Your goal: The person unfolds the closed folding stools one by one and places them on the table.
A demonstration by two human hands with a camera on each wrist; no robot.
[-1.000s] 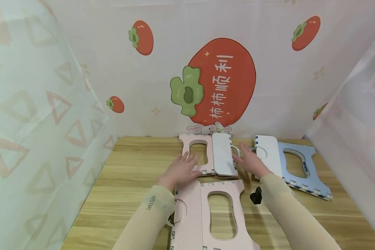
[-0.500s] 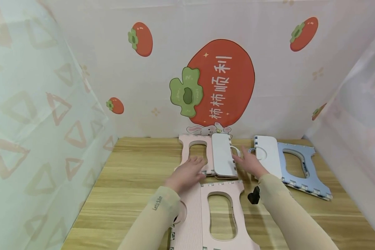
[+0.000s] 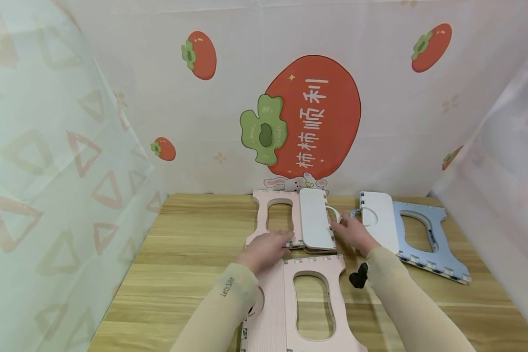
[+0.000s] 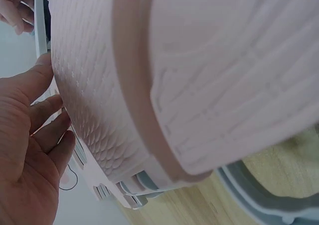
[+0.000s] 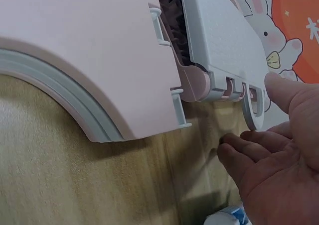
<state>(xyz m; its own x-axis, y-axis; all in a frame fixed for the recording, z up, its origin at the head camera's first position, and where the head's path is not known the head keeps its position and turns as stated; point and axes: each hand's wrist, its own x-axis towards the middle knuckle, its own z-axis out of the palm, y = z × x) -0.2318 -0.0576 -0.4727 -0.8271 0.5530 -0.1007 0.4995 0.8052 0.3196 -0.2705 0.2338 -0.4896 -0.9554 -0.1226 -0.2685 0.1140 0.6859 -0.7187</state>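
A folded step stool in pink with a white top panel point(image 3: 317, 218) lies flat at the back middle of the table. My left hand point(image 3: 267, 249) reaches to its near left edge, fingers extended and fingertips right at the pink side. Beneath that wrist lies a larger all-pink folded stool point(image 3: 270, 315), filling much of the left wrist view. My right hand point(image 3: 355, 231) is at the other stool's right side, next to its white carry handle point(image 3: 334, 213). In the right wrist view, thumb and loosely bent fingers stand around that handle point(image 5: 251, 113) without closing on it.
A third folded stool, blue point(image 3: 422, 234) with a white top, lies at the right, its blue handle close to my right hand. A printed cloth point(image 3: 202, 112) rises behind the wooden table point(image 3: 189, 274), with cloth sides left and right.
My left hand has come nearer and to the right, from over the pink stool to its near edge. My right hand has shifted slightly lower beside the white handle. The stools lie as before.
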